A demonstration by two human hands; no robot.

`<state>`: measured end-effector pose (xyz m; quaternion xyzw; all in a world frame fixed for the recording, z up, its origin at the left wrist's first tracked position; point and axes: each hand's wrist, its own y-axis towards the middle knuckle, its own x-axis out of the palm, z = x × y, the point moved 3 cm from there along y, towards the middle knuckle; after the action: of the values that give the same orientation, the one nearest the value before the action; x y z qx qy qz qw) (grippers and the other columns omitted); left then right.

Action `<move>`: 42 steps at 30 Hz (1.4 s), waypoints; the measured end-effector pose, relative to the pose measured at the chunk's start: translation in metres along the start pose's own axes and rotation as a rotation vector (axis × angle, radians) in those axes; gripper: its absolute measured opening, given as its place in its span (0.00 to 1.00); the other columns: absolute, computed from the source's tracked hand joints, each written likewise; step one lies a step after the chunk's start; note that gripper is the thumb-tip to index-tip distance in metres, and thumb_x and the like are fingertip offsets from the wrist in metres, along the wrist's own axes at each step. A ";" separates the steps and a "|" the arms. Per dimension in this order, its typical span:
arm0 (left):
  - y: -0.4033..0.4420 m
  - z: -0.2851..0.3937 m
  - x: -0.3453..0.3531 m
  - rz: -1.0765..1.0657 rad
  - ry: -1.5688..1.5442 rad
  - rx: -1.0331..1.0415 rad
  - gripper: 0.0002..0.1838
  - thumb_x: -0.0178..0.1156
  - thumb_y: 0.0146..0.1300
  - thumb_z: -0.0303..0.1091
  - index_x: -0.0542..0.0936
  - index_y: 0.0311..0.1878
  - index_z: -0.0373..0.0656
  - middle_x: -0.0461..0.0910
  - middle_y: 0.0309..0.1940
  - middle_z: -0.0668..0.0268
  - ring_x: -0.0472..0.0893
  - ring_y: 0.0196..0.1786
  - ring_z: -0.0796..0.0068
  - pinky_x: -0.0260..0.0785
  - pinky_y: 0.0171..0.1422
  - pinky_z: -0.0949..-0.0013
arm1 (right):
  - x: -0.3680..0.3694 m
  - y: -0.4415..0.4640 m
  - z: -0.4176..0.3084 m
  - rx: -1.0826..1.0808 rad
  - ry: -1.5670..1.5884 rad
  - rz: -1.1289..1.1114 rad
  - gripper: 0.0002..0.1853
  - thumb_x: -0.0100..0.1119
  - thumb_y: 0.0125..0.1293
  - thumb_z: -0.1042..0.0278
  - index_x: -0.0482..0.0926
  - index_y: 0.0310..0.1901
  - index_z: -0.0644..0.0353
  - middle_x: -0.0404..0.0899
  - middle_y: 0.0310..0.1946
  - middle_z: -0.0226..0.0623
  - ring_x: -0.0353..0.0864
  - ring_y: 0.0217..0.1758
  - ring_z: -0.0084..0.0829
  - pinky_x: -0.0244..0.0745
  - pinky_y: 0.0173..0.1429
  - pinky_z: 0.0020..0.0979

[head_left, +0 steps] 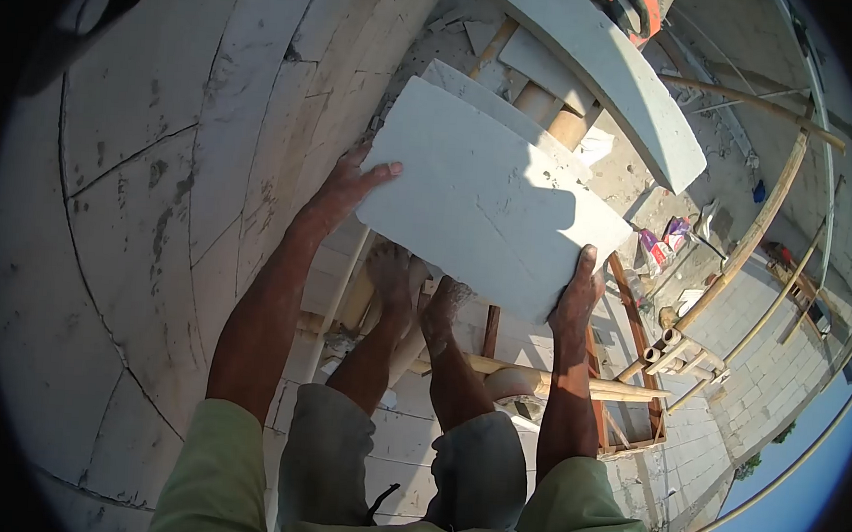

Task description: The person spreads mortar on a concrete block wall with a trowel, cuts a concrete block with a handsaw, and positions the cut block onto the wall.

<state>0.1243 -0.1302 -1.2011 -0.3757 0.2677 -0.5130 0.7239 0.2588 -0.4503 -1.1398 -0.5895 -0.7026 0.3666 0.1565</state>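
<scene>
A pale grey aerated concrete block [478, 192] is held between my two hands in front of my legs. My left hand [353, 180] grips its left end, with the thumb on the near face and the other fingers mostly hidden. On the opposite end, my right hand [579, 295] is clamped round the lower corner, thumb up along the edge. Behind the held block a second flat block [446, 74] shows its edge; whether the two touch, I cannot tell. Shadow and sunlight cross the held block's right part.
To the left rises a block wall [143, 155]. My bare feet [392, 269] stand among bamboo poles [536, 380]. A long pale slab [619, 74] lies ahead, with an orange-and-black tool [632, 12] beyond it. Bamboo scaffolding [766, 216] and a wooden frame [634, 344] are at right.
</scene>
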 end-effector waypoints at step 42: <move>-0.586 0.246 -0.031 0.164 0.492 0.348 0.70 0.78 0.41 0.55 0.43 0.76 0.33 0.47 0.76 0.44 0.48 0.78 0.56 0.41 0.79 0.61 | -0.056 -0.332 -0.311 -0.047 0.223 -0.496 0.35 0.51 0.70 0.40 0.69 0.60 0.69 0.77 0.50 0.43 0.76 0.53 0.32 0.69 0.59 0.34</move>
<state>-0.0136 -0.1466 -0.5797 -0.0878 0.3723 -0.5665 0.7299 0.2397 -0.4126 -0.6833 -0.4394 -0.8124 0.2334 0.3041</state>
